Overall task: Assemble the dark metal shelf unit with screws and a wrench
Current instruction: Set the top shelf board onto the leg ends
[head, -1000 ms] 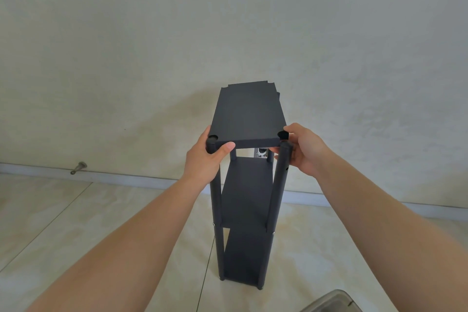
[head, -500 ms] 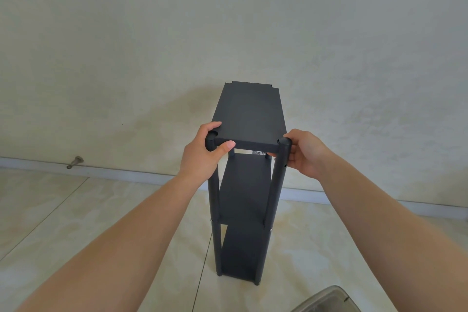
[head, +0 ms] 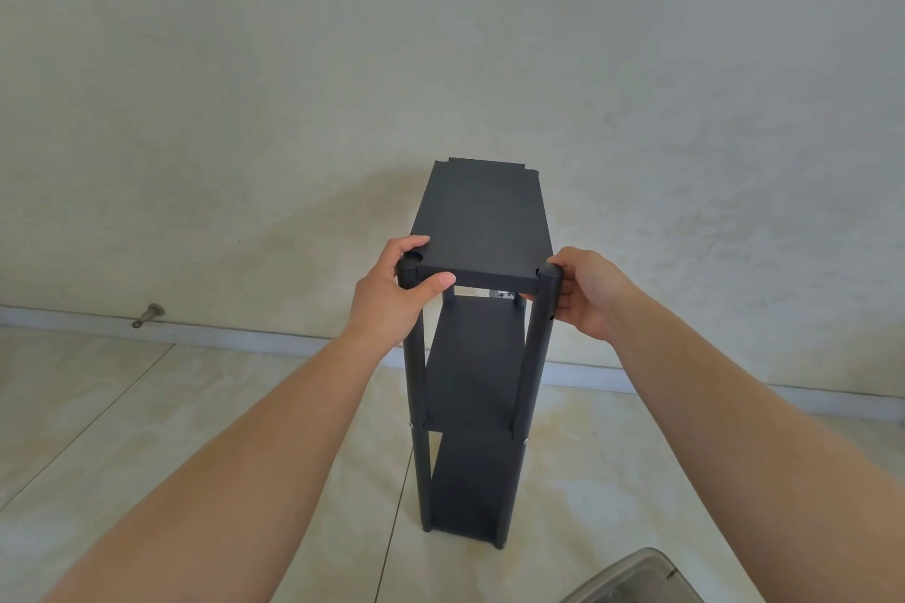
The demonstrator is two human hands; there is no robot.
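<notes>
The dark metal shelf unit (head: 477,367) stands upright on the tiled floor, three shelves between round posts. Its top shelf panel (head: 482,220) lies flat between the two near posts. My left hand (head: 392,296) grips the top of the near left post, thumb pressed against the panel's front edge and fingers curled over its corner. My right hand (head: 587,291) grips the top of the near right post from the outside. A small silver part (head: 499,294) shows just under the top panel; I cannot tell what it is.
A plain wall stands close behind the shelf, with a white skirting board along the floor. A metal door stop (head: 147,314) sticks out of the skirting at the left. The corner of a clear plastic container (head: 651,578) shows at the bottom right.
The top panel's raised far end has come down, so it now lies level between the near posts. Both hands stayed on the near post tops.
</notes>
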